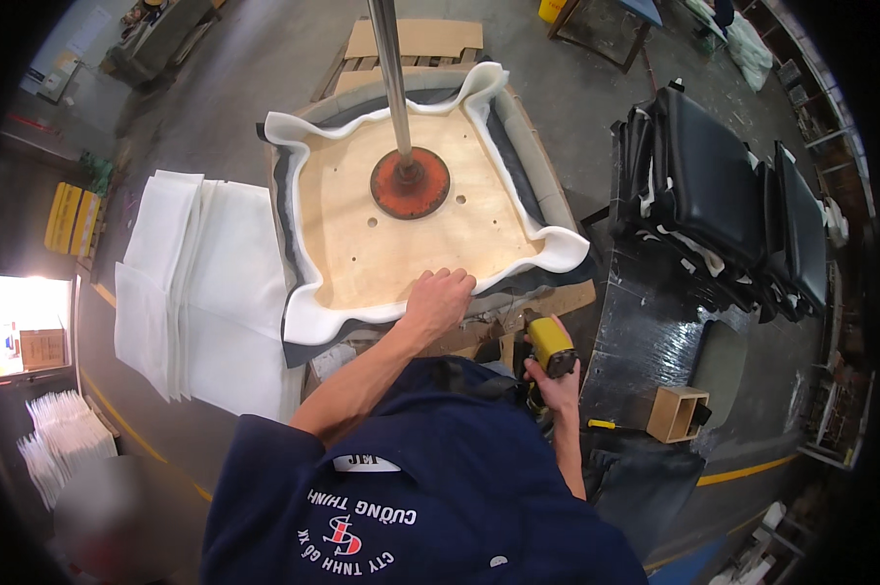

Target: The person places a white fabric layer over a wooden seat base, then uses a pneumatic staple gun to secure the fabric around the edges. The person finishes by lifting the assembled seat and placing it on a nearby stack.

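A square plywood seat panel [343,210] lies in front of me, with white padding [308,327] folded up round its edges and black cover material [289,210] outside that. An orange round press plate [411,200] on a steel rod bears down on the wood's middle. At the near edge, my left hand [440,300] is closed over the padding, knuckles above the plywood. My right hand [557,380] grips a yellow and black staple gun [551,346], held low beside the near right corner, apart from the panel. Its nose is hard to see.
White padding sheets [230,283] are stacked at the left. On the right, black upholstered seats [708,175] lie piled on a dark table [645,322]. That table also bears a small wooden box [672,414] and a yellow-handled tool [601,424]. A wooden pallet [416,44] lies beyond the panel.
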`<state>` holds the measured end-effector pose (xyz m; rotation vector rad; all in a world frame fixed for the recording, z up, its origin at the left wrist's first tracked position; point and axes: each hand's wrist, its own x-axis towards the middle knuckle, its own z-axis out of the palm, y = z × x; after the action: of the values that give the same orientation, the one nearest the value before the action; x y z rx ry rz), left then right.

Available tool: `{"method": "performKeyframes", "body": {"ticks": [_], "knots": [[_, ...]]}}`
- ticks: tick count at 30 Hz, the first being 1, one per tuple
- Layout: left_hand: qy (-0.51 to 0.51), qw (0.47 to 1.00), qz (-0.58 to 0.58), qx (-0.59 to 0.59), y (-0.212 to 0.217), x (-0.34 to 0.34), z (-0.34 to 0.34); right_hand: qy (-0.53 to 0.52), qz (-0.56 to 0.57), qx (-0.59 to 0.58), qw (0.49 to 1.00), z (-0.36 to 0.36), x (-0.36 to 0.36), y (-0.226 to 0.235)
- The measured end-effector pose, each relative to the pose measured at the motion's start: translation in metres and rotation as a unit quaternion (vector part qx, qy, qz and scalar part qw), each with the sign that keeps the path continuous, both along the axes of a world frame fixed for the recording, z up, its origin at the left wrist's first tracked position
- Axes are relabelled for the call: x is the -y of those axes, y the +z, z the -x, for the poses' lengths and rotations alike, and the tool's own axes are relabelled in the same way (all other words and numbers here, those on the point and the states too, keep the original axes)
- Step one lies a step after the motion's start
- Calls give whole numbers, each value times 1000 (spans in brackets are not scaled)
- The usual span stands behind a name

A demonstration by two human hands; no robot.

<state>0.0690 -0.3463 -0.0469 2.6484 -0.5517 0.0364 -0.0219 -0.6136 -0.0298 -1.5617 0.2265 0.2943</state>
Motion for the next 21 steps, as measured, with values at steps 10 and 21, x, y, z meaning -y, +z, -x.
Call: {"method": "performKeyframes", "body": {"ticks": [10,21], "knots": [[97,992,-56,63,-2,38,2,97,76,11,992,-41,-11,3],[-51,994,-16,95,-27,1,-65,170,120,10,978,-70,-6,17]]}}
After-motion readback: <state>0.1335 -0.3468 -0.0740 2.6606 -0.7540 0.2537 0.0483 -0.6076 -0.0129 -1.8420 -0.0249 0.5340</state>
